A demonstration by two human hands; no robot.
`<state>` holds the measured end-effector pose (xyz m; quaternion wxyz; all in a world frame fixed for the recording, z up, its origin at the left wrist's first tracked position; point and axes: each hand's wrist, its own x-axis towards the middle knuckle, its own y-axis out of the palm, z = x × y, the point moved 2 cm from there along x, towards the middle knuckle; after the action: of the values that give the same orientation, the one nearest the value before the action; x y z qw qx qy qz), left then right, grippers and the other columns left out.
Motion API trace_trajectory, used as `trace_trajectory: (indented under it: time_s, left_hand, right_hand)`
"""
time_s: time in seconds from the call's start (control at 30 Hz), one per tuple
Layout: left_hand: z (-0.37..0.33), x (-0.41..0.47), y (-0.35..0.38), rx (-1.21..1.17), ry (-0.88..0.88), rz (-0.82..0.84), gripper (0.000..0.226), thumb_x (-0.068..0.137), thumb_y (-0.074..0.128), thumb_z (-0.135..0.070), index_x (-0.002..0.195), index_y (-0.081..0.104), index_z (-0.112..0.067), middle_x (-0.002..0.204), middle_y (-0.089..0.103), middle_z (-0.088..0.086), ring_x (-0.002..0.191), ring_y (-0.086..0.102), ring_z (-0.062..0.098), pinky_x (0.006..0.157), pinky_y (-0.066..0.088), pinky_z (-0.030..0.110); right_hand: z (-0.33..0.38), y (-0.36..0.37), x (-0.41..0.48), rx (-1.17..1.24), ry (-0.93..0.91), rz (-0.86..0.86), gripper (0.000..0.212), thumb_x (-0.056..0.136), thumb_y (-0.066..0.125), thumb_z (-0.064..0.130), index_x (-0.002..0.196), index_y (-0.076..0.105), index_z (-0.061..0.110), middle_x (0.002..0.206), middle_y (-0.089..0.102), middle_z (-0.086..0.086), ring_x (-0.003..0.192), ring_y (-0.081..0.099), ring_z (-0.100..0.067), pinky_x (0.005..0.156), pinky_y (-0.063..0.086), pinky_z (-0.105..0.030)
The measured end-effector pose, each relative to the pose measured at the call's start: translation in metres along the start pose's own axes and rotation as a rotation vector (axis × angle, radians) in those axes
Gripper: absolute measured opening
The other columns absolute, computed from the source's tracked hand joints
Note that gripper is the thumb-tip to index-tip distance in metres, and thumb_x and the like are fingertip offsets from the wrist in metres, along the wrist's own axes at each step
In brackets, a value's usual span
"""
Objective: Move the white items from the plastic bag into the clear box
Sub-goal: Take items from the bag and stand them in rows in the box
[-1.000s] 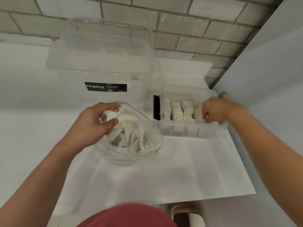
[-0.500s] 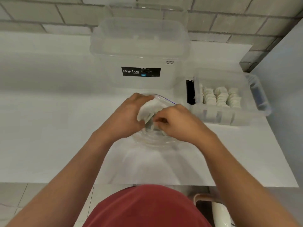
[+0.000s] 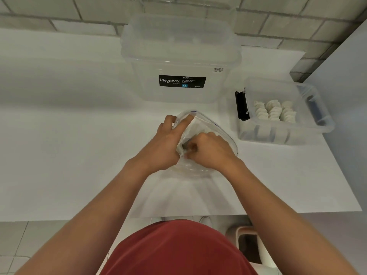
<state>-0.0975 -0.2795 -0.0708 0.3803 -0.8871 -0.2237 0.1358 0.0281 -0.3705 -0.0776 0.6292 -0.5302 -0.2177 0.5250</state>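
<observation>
Both forearms are reaching out over the near edge of the white table (image 3: 79, 155). The left hand (image 3: 165, 144) is gripping the left rim of the plastic bag (image 3: 206, 124), with its fingers curled over it. The right hand (image 3: 211, 151) is dipping into the bag's mouth with knuckles bent; I cannot tell whether it is pinching anything. Bare tabletop is lying open to the left. Near the right edge, the clear box (image 3: 264, 133) is holding rows of white items (image 3: 275, 113). A large tub (image 3: 178, 56) is standing behind the bag.
</observation>
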Motion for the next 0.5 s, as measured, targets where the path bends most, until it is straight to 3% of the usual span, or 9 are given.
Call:
trace_trajectory:
  time_s: [0.17, 0.37, 0.5]
  left_hand:
    - [0.012, 0.0, -0.004, -0.126, 0.046, -0.022, 0.101, 0.074, 0.063, 0.002, 0.147, 0.018, -0.051, 0.127, 0.027, -0.008, 0.115, 0.046, 0.02, 0.086, 0.051, 0.029]
    - [0.015, 0.002, -0.012, -0.159, 0.073, 0.058, 0.089, 0.077, 0.064, 0.002, 0.146, 0.03, -0.043, 0.124, 0.031, -0.004, 0.095, 0.048, 0.009, 0.073, 0.039, 0.002]
    - [0.014, 0.003, -0.017, -0.168, 0.115, 0.085, 0.074, 0.079, 0.065, 0.001, 0.136, 0.042, -0.041, 0.121, 0.033, -0.005, 0.093, 0.048, 0.0, 0.076, 0.037, 0.0]
  right_hand:
    - [0.013, 0.016, 0.006, 0.023, 0.155, -0.095, 0.017, 0.087, 0.057, 0.032, 0.076, 0.069, 0.026, 0.079, 0.068, 0.002, 0.074, 0.061, -0.025, 0.063, 0.052, -0.034]
    - [0.022, 0.014, 0.004, 0.125, 0.221, -0.111, 0.021, 0.084, 0.062, 0.039, 0.074, 0.066, 0.021, 0.073, 0.068, 0.003, 0.072, 0.062, -0.022, 0.065, 0.053, -0.036]
    - [0.024, 0.02, 0.007, 0.126, 0.238, -0.107, 0.017, 0.087, 0.06, 0.029, 0.071, 0.063, 0.023, 0.077, 0.068, 0.002, 0.078, 0.064, -0.027, 0.067, 0.051, -0.037]
